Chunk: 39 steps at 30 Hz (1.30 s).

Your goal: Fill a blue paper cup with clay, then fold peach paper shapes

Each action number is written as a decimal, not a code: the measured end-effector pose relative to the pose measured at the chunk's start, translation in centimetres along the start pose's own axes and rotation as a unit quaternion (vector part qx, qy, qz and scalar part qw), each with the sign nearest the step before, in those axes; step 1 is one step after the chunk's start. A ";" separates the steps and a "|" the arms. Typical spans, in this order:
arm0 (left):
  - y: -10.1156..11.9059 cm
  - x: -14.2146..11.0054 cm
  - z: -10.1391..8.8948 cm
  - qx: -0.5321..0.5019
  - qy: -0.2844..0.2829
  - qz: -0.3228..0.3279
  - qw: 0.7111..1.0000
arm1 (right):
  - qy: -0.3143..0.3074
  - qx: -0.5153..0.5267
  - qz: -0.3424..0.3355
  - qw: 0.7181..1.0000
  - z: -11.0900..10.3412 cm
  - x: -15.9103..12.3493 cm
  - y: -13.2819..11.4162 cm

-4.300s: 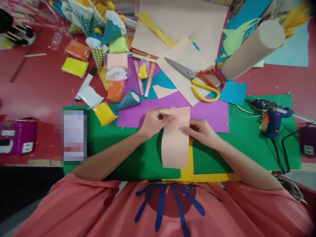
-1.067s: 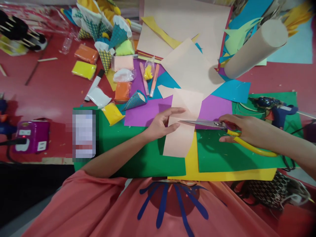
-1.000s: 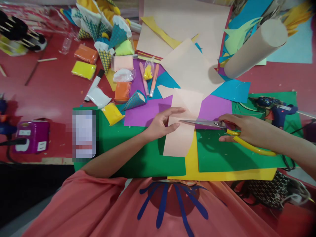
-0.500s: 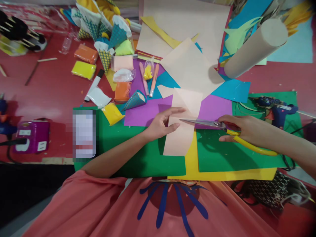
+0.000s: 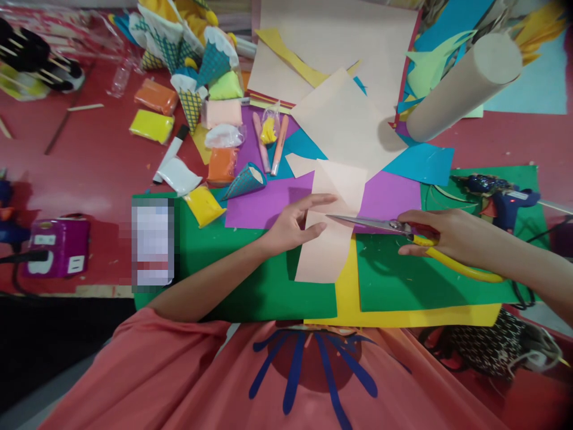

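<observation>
My left hand (image 5: 293, 226) grips the left edge of a pale peach sheet of paper (image 5: 323, 257), its thumb and forefinger showing apart on the paper's face. The other fingers are partly hidden. In my right hand (image 5: 452, 236) are scissors (image 5: 432, 243) with yellow handles, the fingers through the loops. Their long metal blades lie almost closed across the middle of the sheet, pointing left, with the tip close to my left thumb and forefinger. A line runs across the paper near the blades; whether it is a cut or a fold I cannot tell.
Green foam sheets (image 5: 277, 298) and a yellow sheet (image 5: 403, 318) cover the near table. A phone (image 5: 153, 242) lies left, a blue glue gun (image 5: 510, 206) right. Clay packets (image 5: 222, 166), a small blue cone (image 5: 246, 181) and a peach paper tube (image 5: 461, 89) stand farther back.
Almost nothing differs. My right hand and the scissors have shifted very slightly to the right; my left hand and the paper look the same.
</observation>
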<state>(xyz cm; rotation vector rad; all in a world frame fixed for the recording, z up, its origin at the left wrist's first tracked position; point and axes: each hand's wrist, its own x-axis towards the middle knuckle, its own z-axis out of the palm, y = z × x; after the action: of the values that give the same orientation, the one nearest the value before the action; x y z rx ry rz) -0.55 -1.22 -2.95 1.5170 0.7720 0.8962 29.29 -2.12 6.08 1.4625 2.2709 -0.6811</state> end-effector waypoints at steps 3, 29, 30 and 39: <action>-0.2 0.0 0.0 0.017 -0.004 0.017 1.000 | 0.009 0.010 -0.025 1.000 0.2 0.1 0.3; -0.4 -0.1 0.1 0.061 -0.014 0.060 0.996 | -0.018 0.023 -0.023 0.999 0.1 0.4 -0.6; -0.4 -0.1 0.1 0.062 -0.016 0.051 0.997 | -0.018 0.025 -0.025 0.999 0.2 0.4 -0.6; -0.3 -0.1 0.1 0.060 -0.021 0.047 0.997 | -0.021 0.048 -0.026 0.998 0.2 0.3 -0.8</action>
<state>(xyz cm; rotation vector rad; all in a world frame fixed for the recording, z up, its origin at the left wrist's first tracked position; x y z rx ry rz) -0.50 -1.30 -3.28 1.6843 0.7413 0.8977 28.48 -2.26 5.94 1.4222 2.2808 -0.8400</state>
